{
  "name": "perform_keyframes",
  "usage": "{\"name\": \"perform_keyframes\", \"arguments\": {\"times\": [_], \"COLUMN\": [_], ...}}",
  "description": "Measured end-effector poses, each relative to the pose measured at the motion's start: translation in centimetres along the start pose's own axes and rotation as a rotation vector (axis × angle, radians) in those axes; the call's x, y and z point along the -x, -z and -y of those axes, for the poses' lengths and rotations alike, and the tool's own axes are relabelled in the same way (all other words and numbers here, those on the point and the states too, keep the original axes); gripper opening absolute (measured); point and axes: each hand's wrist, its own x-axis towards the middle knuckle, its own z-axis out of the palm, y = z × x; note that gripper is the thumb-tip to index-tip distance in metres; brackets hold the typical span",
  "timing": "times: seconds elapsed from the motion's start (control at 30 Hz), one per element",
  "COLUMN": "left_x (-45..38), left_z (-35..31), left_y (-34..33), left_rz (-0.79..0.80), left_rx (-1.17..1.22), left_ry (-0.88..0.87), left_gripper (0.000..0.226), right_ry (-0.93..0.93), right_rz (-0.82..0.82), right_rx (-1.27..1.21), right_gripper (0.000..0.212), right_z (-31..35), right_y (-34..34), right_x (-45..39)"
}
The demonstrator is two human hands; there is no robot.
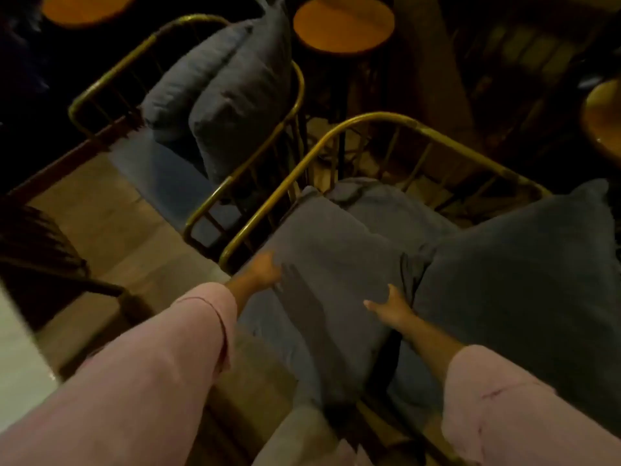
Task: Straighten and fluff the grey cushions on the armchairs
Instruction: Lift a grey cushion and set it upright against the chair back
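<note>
A grey cushion (332, 260) stands tilted on the seat of the near armchair (379, 121), which has a gold metal frame. My left hand (263, 269) grips its left edge. My right hand (391, 307) presses on its lower right edge, fingers spread against the fabric. A second, larger grey cushion (517, 274) leans beside it on the right. Behind them lies a crumpled grey cushion (393, 210). The far armchair (100, 89) holds two upright grey cushions (235, 95) side by side. Both my arms wear pink sleeves.
A round wooden side table (342, 25) stands behind the two chairs, another (87, 6) at the top left, a third (601, 116) at the right edge. A dark chair frame (50, 264) sits at the left. The floor is pale tile.
</note>
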Motion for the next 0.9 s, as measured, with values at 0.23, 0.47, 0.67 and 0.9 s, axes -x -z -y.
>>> {"name": "perform_keyframes", "arguments": {"times": [0.23, 0.47, 0.67, 0.9], "left_x": [-10.1, -16.8, -18.4, -12.1], "left_z": [5.1, 8.2, 7.2, 4.8], "left_y": [-3.2, -5.5, -3.9, -3.8], "left_rz": [0.011, -0.093, -0.004, -0.140], "left_rx": [0.032, 0.234, 0.412, 0.065], "left_ry": [0.012, 0.138, 0.267, 0.142], "left_gripper": [0.072, 0.113, 0.122, 0.051], "right_ry": [-0.237, -0.405, -0.252, -0.065], "right_rz": [-0.284, -0.191, -0.212, -0.380], "right_rx": [-0.333, -0.816, -0.948, -1.006], "right_gripper": [0.102, 0.150, 0.123, 0.074], "right_z": [-3.5, -8.1, -7.4, -4.6], "right_y": [-4.7, -6.5, -6.0, -1.7], "right_x": [-2.7, -5.4, -5.2, 0.2]}}
